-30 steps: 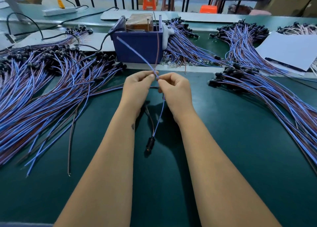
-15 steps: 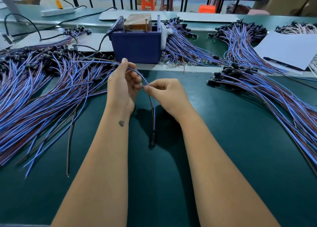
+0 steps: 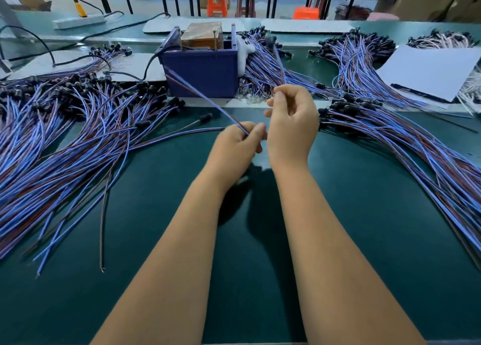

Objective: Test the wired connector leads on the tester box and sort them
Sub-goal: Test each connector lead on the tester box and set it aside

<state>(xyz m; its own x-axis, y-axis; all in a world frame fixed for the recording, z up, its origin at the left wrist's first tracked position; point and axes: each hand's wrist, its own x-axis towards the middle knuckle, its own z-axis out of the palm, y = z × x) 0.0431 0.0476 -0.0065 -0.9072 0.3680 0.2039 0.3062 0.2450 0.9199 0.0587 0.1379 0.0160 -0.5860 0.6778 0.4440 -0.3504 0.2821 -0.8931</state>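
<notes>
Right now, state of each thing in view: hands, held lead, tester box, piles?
left hand: pinches the held lead's wire ends
right hand: raised, pinches the same lead higher up
held lead: in the air, loose ends aimed toward the tester box
tester box: upright, no lead plugged in that I can see
left pile of leads: fanned flat
right pile of leads: fanned flat

Both hands raised, left (image 3: 238, 143) and right (image 3: 291, 120), fingers pinched.
</notes>
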